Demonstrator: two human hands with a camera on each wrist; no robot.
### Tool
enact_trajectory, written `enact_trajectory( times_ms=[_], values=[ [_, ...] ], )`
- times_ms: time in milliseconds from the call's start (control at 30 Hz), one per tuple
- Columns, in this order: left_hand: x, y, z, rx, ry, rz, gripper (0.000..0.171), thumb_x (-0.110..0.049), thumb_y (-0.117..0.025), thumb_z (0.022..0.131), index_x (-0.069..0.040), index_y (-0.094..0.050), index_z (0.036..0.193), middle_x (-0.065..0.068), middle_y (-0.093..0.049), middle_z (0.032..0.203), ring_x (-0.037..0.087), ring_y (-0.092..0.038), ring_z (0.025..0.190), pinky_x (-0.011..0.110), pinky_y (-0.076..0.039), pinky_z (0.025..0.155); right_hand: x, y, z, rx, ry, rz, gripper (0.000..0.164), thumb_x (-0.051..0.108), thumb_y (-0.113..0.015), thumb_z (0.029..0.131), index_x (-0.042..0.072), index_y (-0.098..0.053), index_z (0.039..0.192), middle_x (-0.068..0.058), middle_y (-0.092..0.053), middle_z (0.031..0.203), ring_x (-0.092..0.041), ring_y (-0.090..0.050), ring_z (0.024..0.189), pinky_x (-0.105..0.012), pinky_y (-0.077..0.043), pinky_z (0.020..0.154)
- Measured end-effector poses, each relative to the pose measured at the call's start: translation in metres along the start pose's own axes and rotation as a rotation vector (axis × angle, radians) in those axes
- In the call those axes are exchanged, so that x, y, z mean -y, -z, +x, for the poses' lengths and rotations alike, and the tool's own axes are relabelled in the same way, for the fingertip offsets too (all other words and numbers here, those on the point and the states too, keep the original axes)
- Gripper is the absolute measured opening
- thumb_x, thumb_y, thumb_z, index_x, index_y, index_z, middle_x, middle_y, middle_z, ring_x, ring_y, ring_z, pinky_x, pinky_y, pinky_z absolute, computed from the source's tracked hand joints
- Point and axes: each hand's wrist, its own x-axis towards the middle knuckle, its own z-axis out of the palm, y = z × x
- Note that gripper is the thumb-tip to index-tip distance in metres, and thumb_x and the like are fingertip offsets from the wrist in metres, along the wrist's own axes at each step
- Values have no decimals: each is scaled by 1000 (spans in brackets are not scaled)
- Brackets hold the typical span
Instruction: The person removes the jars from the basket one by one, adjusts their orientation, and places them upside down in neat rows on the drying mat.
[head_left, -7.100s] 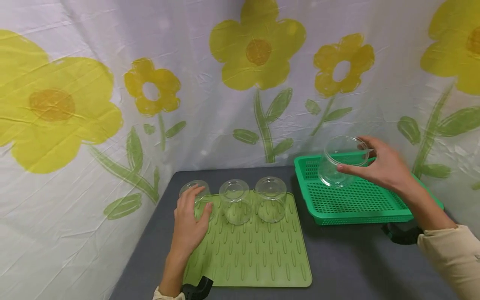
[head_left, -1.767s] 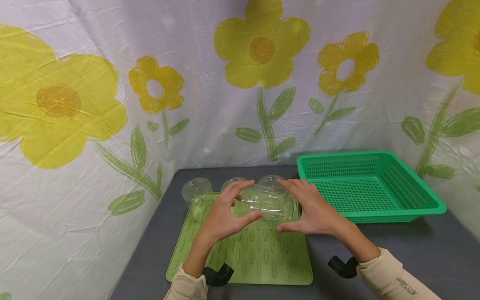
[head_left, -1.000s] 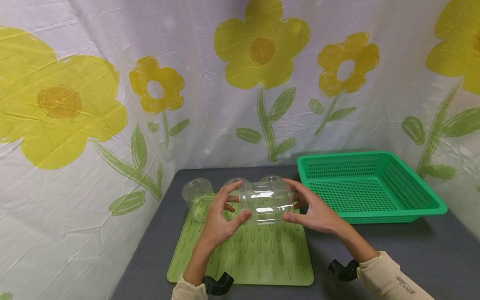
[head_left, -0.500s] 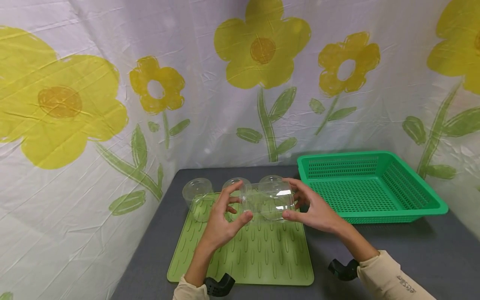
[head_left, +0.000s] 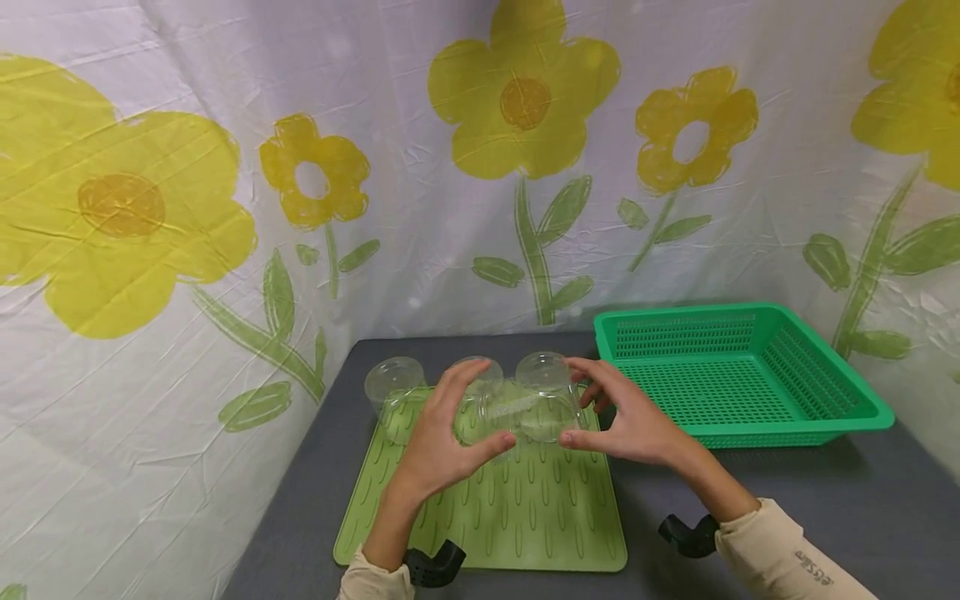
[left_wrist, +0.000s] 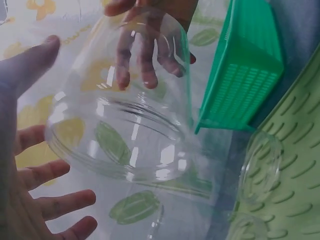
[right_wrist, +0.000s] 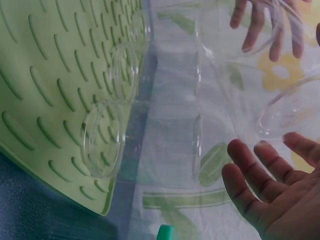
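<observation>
A clear, wide-mouthed plastic jar point(left_wrist: 117, 142) lies sideways in the air between both hands, over the ribbed green mat point(head_left: 487, 525). My right hand point(head_left: 633, 417) holds its base end between thumb and fingers. At the mouth end, my left hand point(head_left: 438, 450) has its fingers spread; the left wrist view shows fingertips right at the rim and the thumb apart. Behind the held jar, in a row on the mat's far side, stand a left jar point(head_left: 393, 396), a middle jar point(head_left: 487, 379) and a right jar point(head_left: 542, 367). The held jar overlaps the right one in the head view.
To the right, a green perforated basket point(head_left: 847, 400) rests on the dark grey table point(head_left: 660, 483). Behind the table hangs a white curtain point(head_left: 420, 275) printed with yellow flowers. Black wrist mounts point(head_left: 435, 567) sit on both wrists.
Earlier my right hand lifted the jar over the basket and brought it left to the mat. Since then the jar has turned between the hands, and my left thumb has shifted right.
</observation>
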Motion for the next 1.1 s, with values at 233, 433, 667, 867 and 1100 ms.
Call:
enact_trajectory(
  times_ms=[233, 433, 667, 867, 1100],
  values=[
    [-9, 0, 2, 55, 10, 128, 95, -56, -85, 76, -40, -36, 156, -2, -39, 163, 31, -40, 149, 69, -36, 109, 5, -4, 0, 37, -5, -99, 93, 47, -85, 80, 24, -39, 157, -2, -53, 129, -17, -57, 98, -34, -48, 79],
    [-13, -6, 2, 140, 38, 232, 104, -61, -86, 71, -44, -31, 158, -2, -40, 163, 30, -43, 147, 70, -33, 109, 13, -5, 0, 57, 20, -207, 96, 59, -84, 76, 27, -40, 156, 1, -52, 126, -15, -54, 94, -28, -45, 71],
    [-11, -13, 2, 197, 26, 279, 110, -62, -89, 67, -38, -33, 159, 0, -45, 160, 30, -45, 145, 73, -33, 110, 22, -7, 1, 50, 63, -312, 101, 65, -83, 73, 24, -41, 155, 2, -55, 126, -9, -56, 95, -28, -50, 74],
    [-7, -19, -1, 203, 6, 258, 111, -58, -91, 67, -32, -34, 159, -1, -48, 157, 28, -49, 142, 68, -38, 108, 26, -7, 1, 51, 83, -362, 102, 69, -81, 73, 27, -40, 156, 3, -54, 128, -10, -55, 94, -29, -48, 74],
    [-3, -22, -4, 175, -32, 255, 109, -54, -92, 68, -30, -37, 159, -1, -53, 153, 26, -55, 137, 62, -43, 103, 27, -7, 0, 43, 104, -388, 104, 69, -82, 72, 27, -39, 157, 2, -54, 132, -13, -59, 103, -34, -51, 78]
  ],
)
